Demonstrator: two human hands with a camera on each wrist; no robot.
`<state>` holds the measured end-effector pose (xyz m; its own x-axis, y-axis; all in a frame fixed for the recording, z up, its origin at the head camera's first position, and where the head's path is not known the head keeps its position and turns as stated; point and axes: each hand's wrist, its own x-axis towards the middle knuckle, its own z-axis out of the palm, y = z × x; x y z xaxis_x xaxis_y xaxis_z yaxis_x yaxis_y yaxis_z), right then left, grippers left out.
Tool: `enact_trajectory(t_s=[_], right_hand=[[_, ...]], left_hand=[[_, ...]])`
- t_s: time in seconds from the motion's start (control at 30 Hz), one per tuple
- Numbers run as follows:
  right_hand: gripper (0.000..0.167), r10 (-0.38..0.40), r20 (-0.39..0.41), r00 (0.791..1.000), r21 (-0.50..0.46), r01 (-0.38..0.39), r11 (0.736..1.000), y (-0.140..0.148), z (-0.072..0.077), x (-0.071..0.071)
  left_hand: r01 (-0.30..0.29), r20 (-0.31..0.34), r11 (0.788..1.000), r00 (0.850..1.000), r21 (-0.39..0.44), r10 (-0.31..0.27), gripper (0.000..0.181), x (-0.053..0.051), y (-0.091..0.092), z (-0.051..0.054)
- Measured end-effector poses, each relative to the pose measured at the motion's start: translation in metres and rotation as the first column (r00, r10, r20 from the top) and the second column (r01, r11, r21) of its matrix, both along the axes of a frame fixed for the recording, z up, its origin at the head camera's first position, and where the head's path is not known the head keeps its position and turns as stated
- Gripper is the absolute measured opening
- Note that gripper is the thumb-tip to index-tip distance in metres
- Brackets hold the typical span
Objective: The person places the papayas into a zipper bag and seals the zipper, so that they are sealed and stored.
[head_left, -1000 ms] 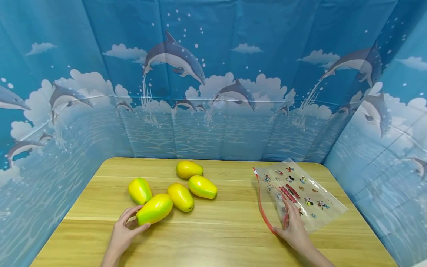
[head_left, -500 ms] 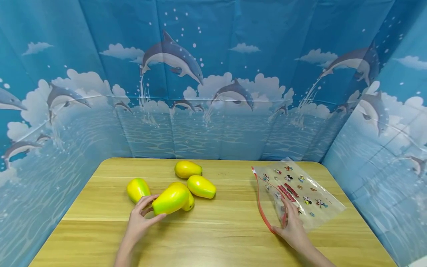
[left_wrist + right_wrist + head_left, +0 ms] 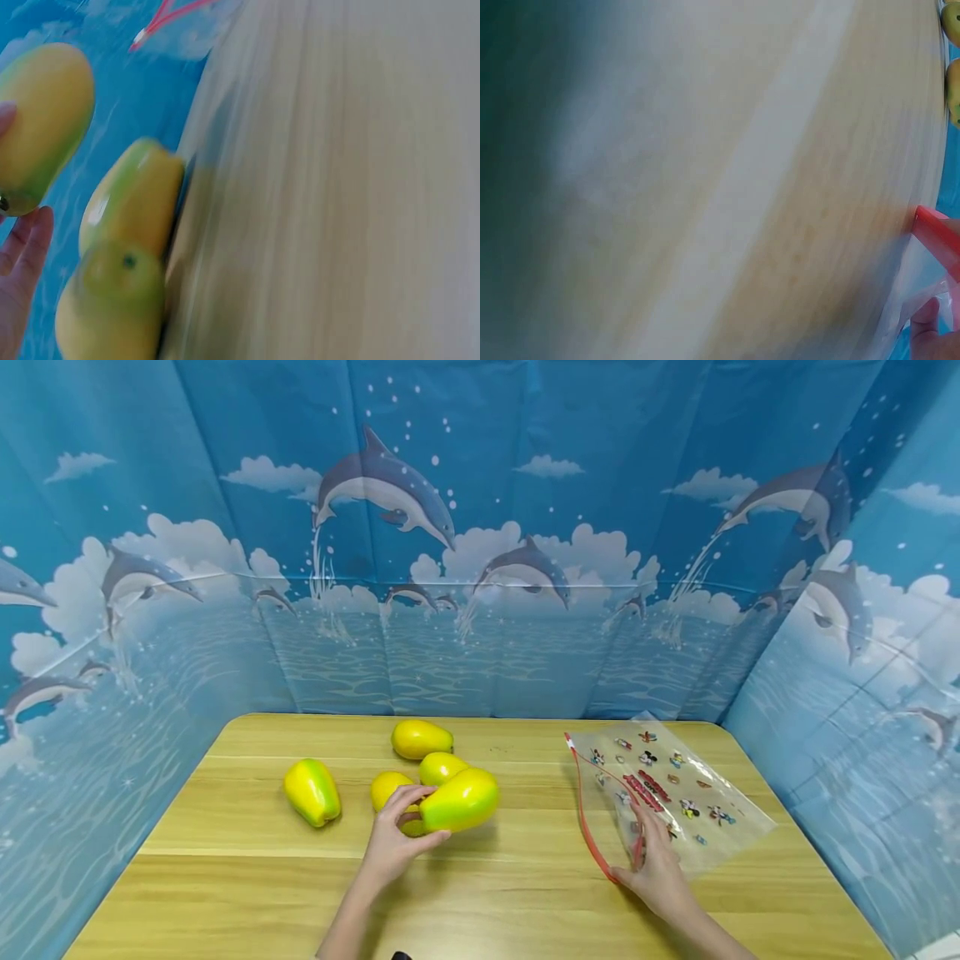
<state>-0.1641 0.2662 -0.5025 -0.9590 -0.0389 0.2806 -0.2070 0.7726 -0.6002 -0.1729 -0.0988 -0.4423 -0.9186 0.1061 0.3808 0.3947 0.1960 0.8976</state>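
In the head view, a yellow-green papaya is gripped at its left end by my left hand, raised above the table. It partly covers two other papayas, a near one and one behind. The left wrist view shows the held papaya beside my fingers. Over at the right, my right hand pinches the red-edged mouth of a clear printed zip bag, which lies flat with its mouth parted. The bag's red edge also appears in the right wrist view.
Another papaya lies at the left, and one more near the back edge. The wooden table meets a blue dolphin-print curtain behind it. A small dark object shows at the bottom edge.
My left hand has carried the papaya rightward from beside the left papaya, past the middle ones, towards the bag. My right hand keeps its place on the bag's edge.
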Motion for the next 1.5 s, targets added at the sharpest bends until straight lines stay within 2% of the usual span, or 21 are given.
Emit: enact_trajectory(t_s=[0.2, 0.37, 0.53, 0.63, 0.83, 0.93, 1.1, 1.33, 1.5], right_hand=[[0.104, 0.001, 0.001, 1.000, -0.006, -0.001, 1.000, 0.000, -0.001, 0.000], [0.103, 0.005, -0.032, 0.999, -0.014, -0.006, 1.000, 0.000, -0.002, -0.001], [0.102, 0.004, -0.019, 1.000, -0.021, -0.004, 1.000, 0.000, -0.002, 0.000], [0.101, 0.004, -0.002, 1.000, -0.026, -0.004, 1.000, 0.000, -0.001, -0.001], [0.102, 0.001, 0.009, 1.000, -0.031, 0.000, 1.000, 0.000, -0.001, -0.001], [0.102, 0.004, -0.019, 1.000, -0.025, -0.005, 1.000, 0.000, -0.002, 0.000], [0.102, 0.019, -0.100, 0.995, -0.011, -0.021, 1.000, -0.001, -0.004, 0.000], [0.101, 0.010, -0.031, 0.999, -0.013, -0.010, 1.000, -0.002, -0.001, 0.000], [0.102, 0.014, -0.076, 0.997, -0.008, -0.015, 1.000, -0.002, -0.002, 0.000]], left_hand=[[0.086, 0.060, 0.996, 0.995, -0.020, -0.085, 0.051, -0.002, 0.030, -0.002], [0.157, 0.065, 0.986, 0.986, -0.057, -0.153, 0.051, -0.004, 0.052, -0.007], [0.204, 0.060, 0.975, 0.978, -0.092, -0.199, 0.050, -0.007, 0.070, -0.010], [0.214, 0.051, 0.972, 0.976, -0.101, -0.210, 0.050, -0.011, 0.081, -0.016], [0.221, 0.058, 0.969, 0.975, -0.109, -0.216, 0.051, -0.027, 0.104, -0.047], [0.237, 0.053, 0.965, 0.971, -0.113, -0.232, 0.051, -0.032, 0.115, -0.056], [0.263, 0.051, 0.956, 0.965, -0.129, -0.258, 0.051, -0.036, 0.129, -0.060], [0.275, 0.050, 0.949, 0.961, -0.154, -0.270, 0.051, -0.041, 0.141, -0.060], [0.275, 0.054, 0.944, 0.962, -0.181, -0.269, 0.051, -0.044, 0.149, -0.061]])
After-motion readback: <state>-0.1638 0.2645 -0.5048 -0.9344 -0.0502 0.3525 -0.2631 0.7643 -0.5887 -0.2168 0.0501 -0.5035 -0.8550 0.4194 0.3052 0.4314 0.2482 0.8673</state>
